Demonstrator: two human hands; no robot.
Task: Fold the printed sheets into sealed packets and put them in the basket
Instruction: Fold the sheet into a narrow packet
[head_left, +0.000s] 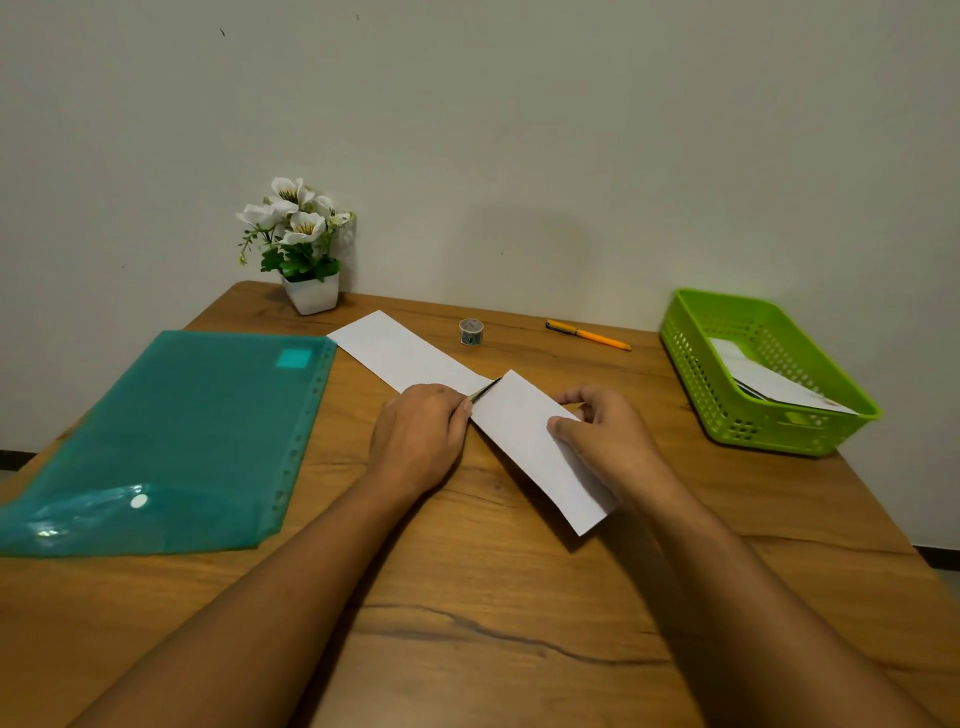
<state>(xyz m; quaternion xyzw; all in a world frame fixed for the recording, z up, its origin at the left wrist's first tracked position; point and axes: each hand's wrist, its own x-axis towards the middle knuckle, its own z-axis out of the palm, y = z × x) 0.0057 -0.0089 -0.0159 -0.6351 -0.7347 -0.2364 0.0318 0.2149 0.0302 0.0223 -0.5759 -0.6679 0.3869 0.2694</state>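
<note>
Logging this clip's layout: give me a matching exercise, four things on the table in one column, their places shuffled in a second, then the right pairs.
1. teal plastic punched folder
2. green perforated plastic basket
3. orange pen
4. long white paper sheet

A. pinched by the left hand and right hand
B. right side of the wooden table, holding white papers
C. left side, lying flat
D. far side, between small tape roll and basket

Pairs: 1-C; 2-B; 3-D; 4-A

Matt paper sheet, grained wood table, glossy plastic folder.
</note>
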